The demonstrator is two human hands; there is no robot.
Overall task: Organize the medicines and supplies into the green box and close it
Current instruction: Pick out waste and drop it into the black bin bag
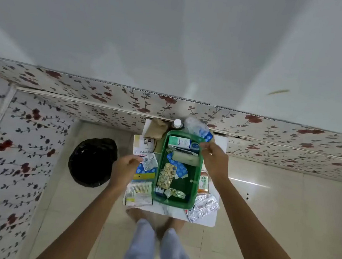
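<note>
The open green box [197, 184] stands on a small white table [211, 221]. Inside lie a white and green medicine carton [179, 141], a beige bandage roll [186, 158], blue blister packs [180, 169], a gold blister strip [166, 176] and crumpled foil [175, 193]. My left hand [125, 167] is left of the box, its fingertips pinching a silver blister pack [149, 162]. My right hand [214, 160] hovers over the box's far right rim, fingers curled by the carton's blue end; I cannot tell whether it grips anything.
Left of the box lie a cotton swab pack [139, 189] and flat packets. An orange bottle [203, 184] and silver blister strips [205, 206] lie to its right. A brown paper bag [155, 128], a white-capped bottle [177, 123] and a plastic bag [195, 126] sit behind. A black bin [93, 161] stands on the floor at left.
</note>
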